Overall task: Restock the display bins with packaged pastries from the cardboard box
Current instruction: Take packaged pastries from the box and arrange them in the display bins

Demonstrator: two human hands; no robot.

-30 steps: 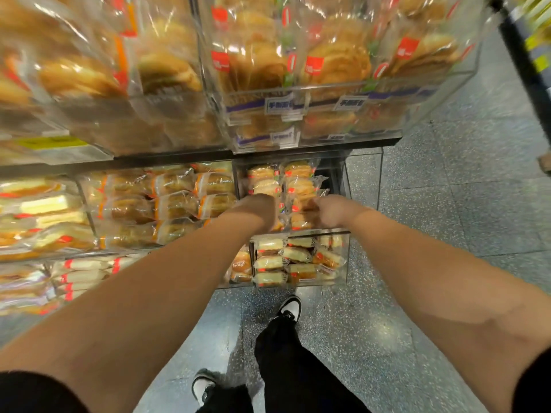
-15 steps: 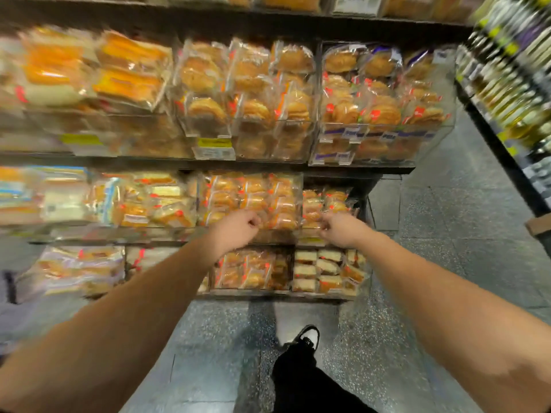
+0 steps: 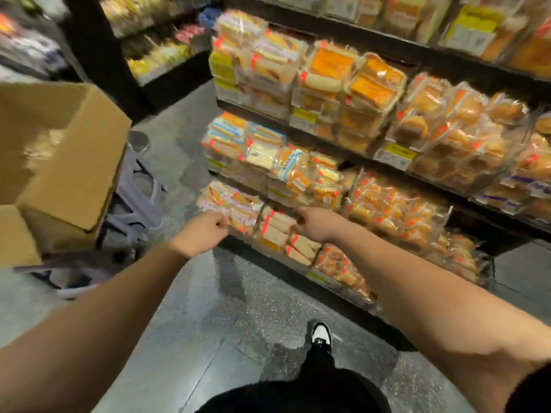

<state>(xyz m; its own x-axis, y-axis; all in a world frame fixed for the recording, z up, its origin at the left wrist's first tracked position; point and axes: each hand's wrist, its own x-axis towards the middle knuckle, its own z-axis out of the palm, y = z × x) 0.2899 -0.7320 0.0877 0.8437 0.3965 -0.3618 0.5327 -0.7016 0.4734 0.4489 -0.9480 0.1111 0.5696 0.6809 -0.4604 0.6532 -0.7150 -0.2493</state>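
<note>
The cardboard box (image 3: 64, 162) sits open left of the shelf (image 3: 343, 150), now in view as the person turns away from the bins. Left hand (image 3: 205, 231) and right hand (image 3: 313, 225) are clenched and empty before the lowest packaged pastries (image 3: 277, 234), so I'd guess a refill comes next. Bare floor (image 3: 185, 162) lies between box and shelf.

Matt brown cardboard box (image 3: 64, 150), glossy clear plastic wrappers on the packaged pastries (image 3: 372, 84), and a polished speckled stone-look floor (image 3: 238, 308).
</note>
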